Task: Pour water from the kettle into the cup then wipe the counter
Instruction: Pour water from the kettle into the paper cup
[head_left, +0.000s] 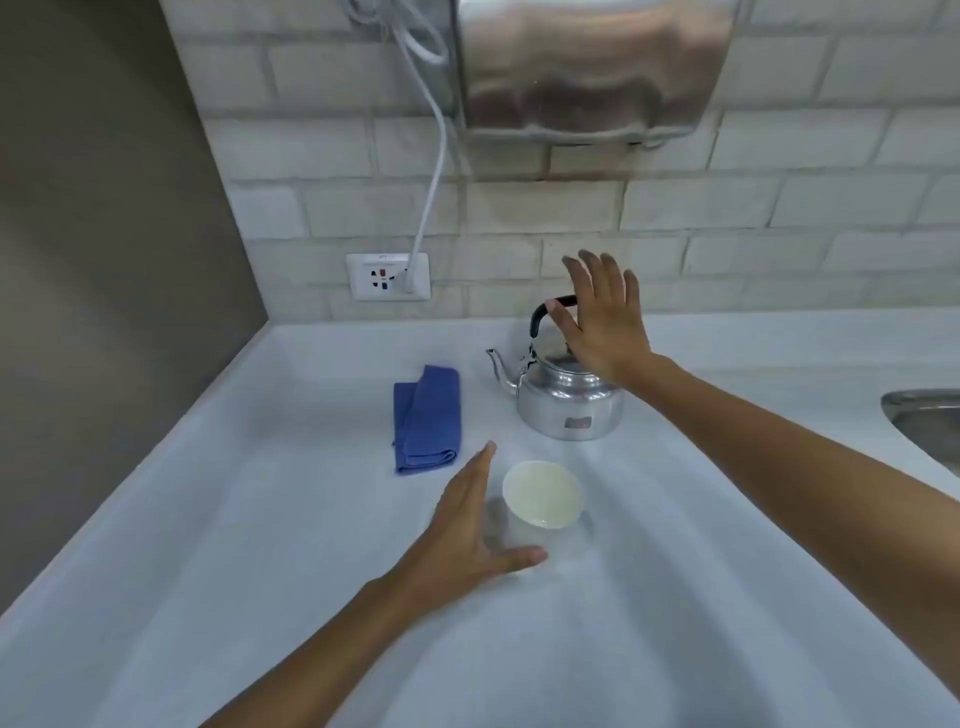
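A silver metal kettle (569, 402) with a black handle stands upright on the white counter (260, 545), spout pointing left. My right hand (602, 317) hovers at the handle with fingers spread, holding nothing. A clear cup with a pale yellowish rim (543, 493) stands in front of the kettle. Just left of the cup, my left hand (467, 535) is open, thumb reaching under it, not gripping. A folded blue cloth (427, 420) lies left of the kettle.
A wall socket (388, 276) with a white cable plugged in sits on the tiled back wall. A steel hood-like appliance (587, 67) hangs above. A sink rim (922, 415) shows at the right edge. A grey wall closes the left side.
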